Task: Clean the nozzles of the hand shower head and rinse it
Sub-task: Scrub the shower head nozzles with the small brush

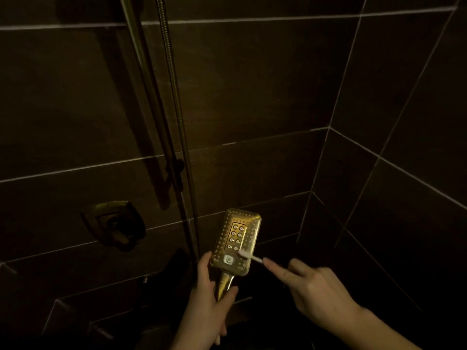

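- Fingers (206, 267) of the left hand (211, 294) are curling around the golden handle (225, 282) of the hand shower head (236, 238), with the thumb lying up along its left edge.
- Right hand (313, 289) is reaching in from the right, its fingers pinching a cotton swab (250, 256) by the stem, the index finger stretching along it.
- White swab tip is touching the nozzle face low on the right, just beside the pale square button (228, 260).
- Shower head is being held upright in the lower middle of the scene, its rectangular face turned towards the camera, with two columns of larger nozzles (236, 237) in the centre and small dots round the border.
- Behind it, a hose (174, 97) and a rail (144, 72) are running down the dark tiled wall (252, 84).
- A square mixer handle (115, 223) is sitting on the wall to the left.
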Demonstrator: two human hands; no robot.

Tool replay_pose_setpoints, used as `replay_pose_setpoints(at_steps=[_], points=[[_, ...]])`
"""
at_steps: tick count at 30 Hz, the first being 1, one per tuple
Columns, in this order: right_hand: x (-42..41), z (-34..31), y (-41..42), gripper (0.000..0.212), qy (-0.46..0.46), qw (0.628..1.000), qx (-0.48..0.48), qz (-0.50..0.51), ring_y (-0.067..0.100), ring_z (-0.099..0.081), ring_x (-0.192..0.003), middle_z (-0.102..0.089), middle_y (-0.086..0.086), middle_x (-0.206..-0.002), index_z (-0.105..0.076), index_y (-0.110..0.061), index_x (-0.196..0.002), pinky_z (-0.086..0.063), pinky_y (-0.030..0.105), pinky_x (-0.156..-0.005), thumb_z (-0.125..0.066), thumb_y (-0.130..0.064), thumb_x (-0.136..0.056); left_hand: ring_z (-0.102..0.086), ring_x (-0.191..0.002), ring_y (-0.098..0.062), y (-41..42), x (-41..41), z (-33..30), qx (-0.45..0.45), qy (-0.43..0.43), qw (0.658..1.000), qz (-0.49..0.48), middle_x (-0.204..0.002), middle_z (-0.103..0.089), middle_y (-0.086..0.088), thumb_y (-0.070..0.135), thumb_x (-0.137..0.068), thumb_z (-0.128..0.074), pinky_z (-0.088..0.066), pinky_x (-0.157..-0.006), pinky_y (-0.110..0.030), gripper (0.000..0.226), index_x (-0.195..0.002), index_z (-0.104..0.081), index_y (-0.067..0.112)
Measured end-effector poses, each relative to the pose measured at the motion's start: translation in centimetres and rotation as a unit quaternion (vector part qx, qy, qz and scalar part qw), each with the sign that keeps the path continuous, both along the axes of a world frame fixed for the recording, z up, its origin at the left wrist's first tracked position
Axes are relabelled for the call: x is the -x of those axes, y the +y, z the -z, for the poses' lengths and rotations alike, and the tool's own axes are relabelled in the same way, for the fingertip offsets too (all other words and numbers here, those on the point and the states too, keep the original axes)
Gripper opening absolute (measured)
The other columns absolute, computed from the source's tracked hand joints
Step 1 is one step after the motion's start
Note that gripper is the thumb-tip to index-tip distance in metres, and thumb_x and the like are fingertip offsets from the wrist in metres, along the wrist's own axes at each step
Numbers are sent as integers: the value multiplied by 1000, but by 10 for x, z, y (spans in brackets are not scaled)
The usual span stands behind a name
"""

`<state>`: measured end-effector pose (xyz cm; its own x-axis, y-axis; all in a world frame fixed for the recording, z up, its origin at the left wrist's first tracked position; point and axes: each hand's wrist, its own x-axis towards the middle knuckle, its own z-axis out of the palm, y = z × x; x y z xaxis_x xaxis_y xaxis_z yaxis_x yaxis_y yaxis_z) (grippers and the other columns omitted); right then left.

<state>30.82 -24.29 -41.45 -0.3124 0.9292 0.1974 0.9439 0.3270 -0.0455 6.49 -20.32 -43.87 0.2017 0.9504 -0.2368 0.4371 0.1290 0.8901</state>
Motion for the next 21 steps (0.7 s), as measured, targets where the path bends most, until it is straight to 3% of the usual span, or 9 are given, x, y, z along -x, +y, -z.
replay_pose_setpoints(at_steps=[3, 6, 9, 13, 18, 21], points=[[-20, -16, 14, 82, 15, 997, -25, 73, 5, -34, -38, -49, -13, -84, -14, -40, -152, -29, 15, -33, -61, -24, -86, -71, -62, -17, -2, -5, 0, -20, 24, 999, 27, -121, -64, 9, 25, -93, -70, -53, -49, -25, 96, -142, 0, 68], [-21, -19, 16, 87, 37, 992, -33, 116, 3, -30, -38, -51, -11, -84, -18, -37, -150, -28, 12, -34, -70, -18, -82, -66, -80, -3, -5, -12, 1, -60, 66, 995, 47, -111, -63, 15, 30, -94, -69, -59, -70, -26, 95, -143, 3, 69], [0, -4, 4, 89, 34, 996, 3, 85, 5, -34, -40, -54, -11, -88, -12, -40, -153, -36, 16, -37, -64, -23, -83, -51, -84, 9, -2, -17, 1, -66, 95, 992, 43, -116, -59, 9, 32, -96, -67, -47, -79, -16, 97, -151, 8, 57], [20, 10, -5, 90, 30, 999, 16, 34, 4, -41, -42, -55, -12, -86, -28, -33, -152, -35, 16, -37, -75, -25, -74, -64, -99, -2, 1, -21, -3, -69, 148, 985, 56, -123, -65, 8, 34, -97, -65, -53, -94, -27, 100, -152, 17, 52], [5, -8, 19, 85, 58, 988, -49, 137, 5, -33, -39, -52, -10, -83, -30, -34, -150, -35, 16, -34, -72, -17, -78, -66, -102, -3, 3, -24, -7, -106, 178, 975, 82, -128, -66, 10, 37, -99, -61, -51, -88, -20, 97, -152, 20, 48], [22, 0, 11, 84, 19, 998, -31, 55, 5, -37, -39, -56, -9, -83, -36, -32, -147, -37, 18, -34, -73, -22, -73, -66, -93, -3, 8, -30, -6, -68, 130, 987, 60, -121, -66, 10, 28, -96, -66, -58, -85, -30, 96, -153, 9, 51]])
